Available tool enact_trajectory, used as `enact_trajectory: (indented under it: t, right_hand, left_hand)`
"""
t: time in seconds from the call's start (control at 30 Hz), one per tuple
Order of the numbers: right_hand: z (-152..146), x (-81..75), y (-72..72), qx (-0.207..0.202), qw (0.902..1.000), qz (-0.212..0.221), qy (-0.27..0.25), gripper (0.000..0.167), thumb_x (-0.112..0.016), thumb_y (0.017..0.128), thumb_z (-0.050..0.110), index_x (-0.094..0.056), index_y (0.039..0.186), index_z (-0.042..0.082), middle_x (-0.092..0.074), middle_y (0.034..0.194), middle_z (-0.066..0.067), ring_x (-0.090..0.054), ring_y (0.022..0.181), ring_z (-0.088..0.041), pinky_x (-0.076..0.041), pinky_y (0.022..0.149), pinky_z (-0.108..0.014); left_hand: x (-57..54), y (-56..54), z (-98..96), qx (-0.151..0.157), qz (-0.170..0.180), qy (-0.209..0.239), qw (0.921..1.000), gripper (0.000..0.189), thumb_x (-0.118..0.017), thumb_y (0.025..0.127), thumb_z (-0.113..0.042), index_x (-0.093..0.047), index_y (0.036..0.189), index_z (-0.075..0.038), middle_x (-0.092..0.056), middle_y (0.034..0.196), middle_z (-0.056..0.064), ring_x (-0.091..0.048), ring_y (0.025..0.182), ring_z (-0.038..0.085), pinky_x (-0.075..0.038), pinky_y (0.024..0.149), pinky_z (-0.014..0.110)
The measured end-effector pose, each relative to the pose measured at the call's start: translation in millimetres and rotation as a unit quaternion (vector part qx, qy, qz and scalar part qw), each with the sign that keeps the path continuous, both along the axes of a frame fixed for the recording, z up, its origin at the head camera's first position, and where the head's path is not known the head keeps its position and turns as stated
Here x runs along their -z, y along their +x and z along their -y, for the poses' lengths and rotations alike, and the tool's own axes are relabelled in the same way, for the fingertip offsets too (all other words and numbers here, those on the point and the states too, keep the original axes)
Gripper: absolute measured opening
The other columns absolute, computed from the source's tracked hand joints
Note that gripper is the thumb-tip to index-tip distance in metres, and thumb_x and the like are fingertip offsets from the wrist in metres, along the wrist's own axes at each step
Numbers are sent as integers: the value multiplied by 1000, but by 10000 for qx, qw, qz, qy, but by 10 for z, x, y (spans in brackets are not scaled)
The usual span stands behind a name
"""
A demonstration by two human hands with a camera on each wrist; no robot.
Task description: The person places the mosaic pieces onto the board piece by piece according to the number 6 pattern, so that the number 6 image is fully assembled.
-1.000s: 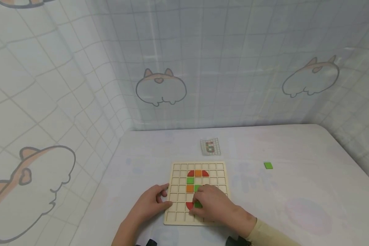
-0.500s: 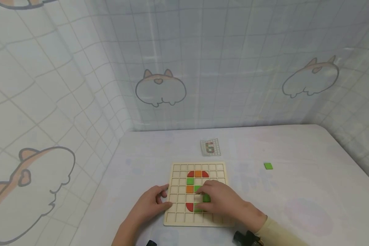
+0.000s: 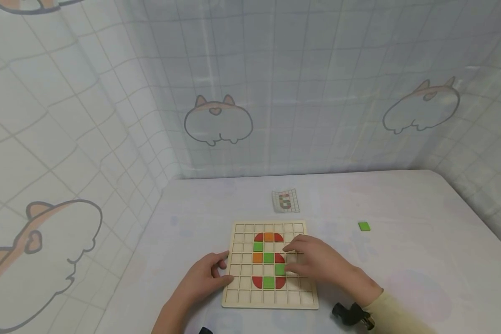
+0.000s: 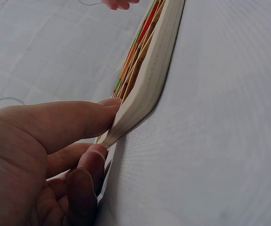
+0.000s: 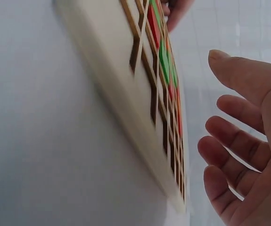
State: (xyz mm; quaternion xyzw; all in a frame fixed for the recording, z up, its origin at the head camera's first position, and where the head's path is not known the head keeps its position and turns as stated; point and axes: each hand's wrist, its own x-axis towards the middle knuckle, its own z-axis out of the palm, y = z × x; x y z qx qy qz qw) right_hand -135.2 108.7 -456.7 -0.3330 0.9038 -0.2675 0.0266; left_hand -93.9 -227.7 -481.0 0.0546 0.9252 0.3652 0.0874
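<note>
A wooden grid board [image 3: 242, 297] lies on the table with red, orange and green tiles set in its cells. My left hand [image 3: 204, 278] holds the board's left edge; in the left wrist view the thumb [image 4: 74, 120] lies on the rim and the curled fingers are against the side. Over the board's right part is my right hand [image 3: 323, 262], fingers spread and nothing between them. Its thumb tip is close beside a green tile [image 3: 279, 269]; I cannot tell if they touch. The right wrist view shows that hand's fingers apart from the board.
One loose green tile [image 3: 364, 226] lies on the table to the right. Behind the board is a small pattern card [image 3: 285, 201] with a printed grid figure. Patterned curtains [image 3: 317, 93] stand around the back and sides. A black wrist device [image 3: 352, 315] sits by the right sleeve.
My right hand has moved right and away from the tiles, uncovering red and green ones in the lower rows. The left hand has stayed at the board's edge.
</note>
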Motion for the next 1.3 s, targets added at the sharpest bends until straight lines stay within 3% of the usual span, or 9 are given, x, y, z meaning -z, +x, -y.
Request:
enact_trajectory:
  t: [0.3,0.63,0.93,1.3]
  right_hand:
    - [-307,-11,-89,552,9984,15,-94,38,-80,83,37,-72,114,17,-63,109,11,-59,100,-10,-50,86,-35]
    - [-648,24,-172,927,9953,-270,-102,37,-82,83,30,-72,115,16,-62,111,11,-60,104,-10,-50,88,-35]
    - [-904,89,-226,999,9927,-661,-141,34,-81,83,26,-73,113,10,-64,112,4,-63,103,-18,-51,86,-41]
    - [-1231,99,-336,1529,9867,-541,-101,30,-78,86,19,-73,113,8,-64,114,-8,-62,101,-30,-49,85,-50]
  left_hand:
    - [15,-7,9,47,-50,-73,9999,72,-85,76,-37,-59,137,-8,-56,92,-7,-50,69,12,-43,58,27]
    - [27,-16,9,47,-38,-76,10000,72,-85,76,-37,-59,137,-9,-56,93,-8,-51,69,12,-43,59,27]
    - [14,-4,2,22,-2,-135,9999,72,-85,76,-36,-59,137,-8,-55,92,-8,-50,69,12,-42,58,27]
    - [24,-4,13,57,-78,-97,9999,72,-85,76,-37,-60,137,-8,-56,92,-8,-51,69,11,-43,59,26]
